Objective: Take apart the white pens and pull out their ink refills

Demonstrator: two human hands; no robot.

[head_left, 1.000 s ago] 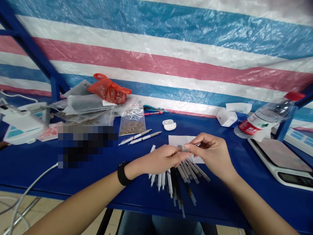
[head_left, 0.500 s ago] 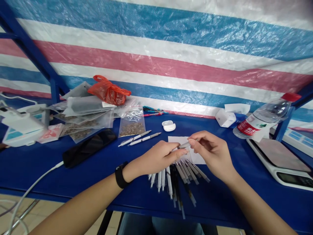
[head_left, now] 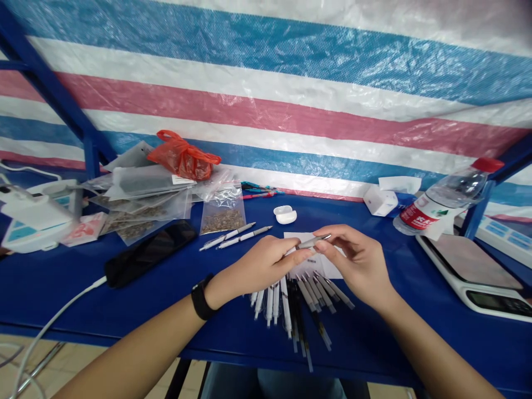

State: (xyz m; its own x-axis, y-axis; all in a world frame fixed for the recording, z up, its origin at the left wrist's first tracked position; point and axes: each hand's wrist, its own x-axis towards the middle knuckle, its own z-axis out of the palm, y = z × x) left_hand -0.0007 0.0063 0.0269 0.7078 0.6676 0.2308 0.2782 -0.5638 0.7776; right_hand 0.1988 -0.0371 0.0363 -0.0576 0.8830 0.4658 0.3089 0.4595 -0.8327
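Observation:
Over a white paper sheet (head_left: 332,269), a grey pen (head_left: 308,243) with a silvery tip is held between both hands. My left hand (head_left: 264,263) is closed around its rear part, thumb lying along the barrel. The thumb and fingers of my right hand (head_left: 359,263) pinch it near the tip, which points right. Just below my hands lie several grey pen barrels (head_left: 324,292), white pen barrels (head_left: 270,305) and dark ink refills (head_left: 300,321), fanned toward the table's front edge. Two whole white pens (head_left: 244,237) rest side by side beyond my left hand.
A black phone (head_left: 152,252) on a cable, bags of small brown parts (head_left: 224,220) and a red plastic bag (head_left: 183,158) occupy the left. A white earbud case (head_left: 285,214) sits mid-table. On the right are a bottle (head_left: 440,202) and a scale (head_left: 477,266).
The right thumb and fingers have shifted back along the pen, so its silvery tip now shows past them. My left hand keeps its grip. The whole view has shifted slightly.

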